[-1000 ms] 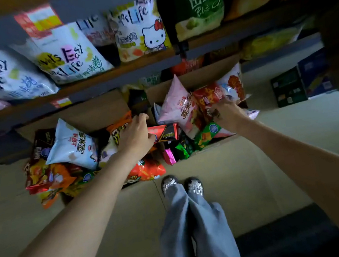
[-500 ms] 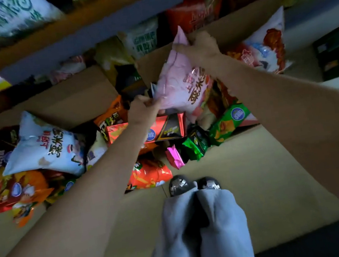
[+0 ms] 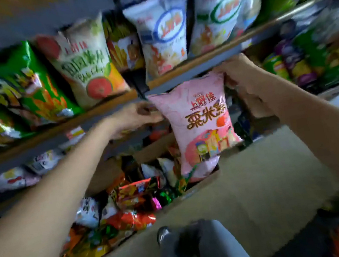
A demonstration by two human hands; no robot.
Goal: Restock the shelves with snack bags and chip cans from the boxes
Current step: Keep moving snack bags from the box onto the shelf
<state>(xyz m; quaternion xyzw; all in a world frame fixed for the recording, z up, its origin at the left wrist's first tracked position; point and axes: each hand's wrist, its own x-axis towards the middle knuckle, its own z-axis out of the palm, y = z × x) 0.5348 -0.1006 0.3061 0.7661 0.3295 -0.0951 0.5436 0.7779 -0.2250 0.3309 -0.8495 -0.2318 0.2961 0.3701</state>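
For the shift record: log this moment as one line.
step: lifting bag toward shelf | right hand: grips pink snack bag at top corner | left hand: touches bag's left edge, grip unclear | box: still full

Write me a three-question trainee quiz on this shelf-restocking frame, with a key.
1. True or false: the pink bag is lying in the box.
2. Which hand holds the pink bag by its top corner? A) left B) right C) neither
3. Fill in: the left hand is at the bag's ____ edge, as the camera sees it.

Key:
1. False; it is lifted above the box, in front of the shelves.
2. B; the right hand grips the top corner.
3. Left; blur hides whether that hand's grip is closed on the bag.
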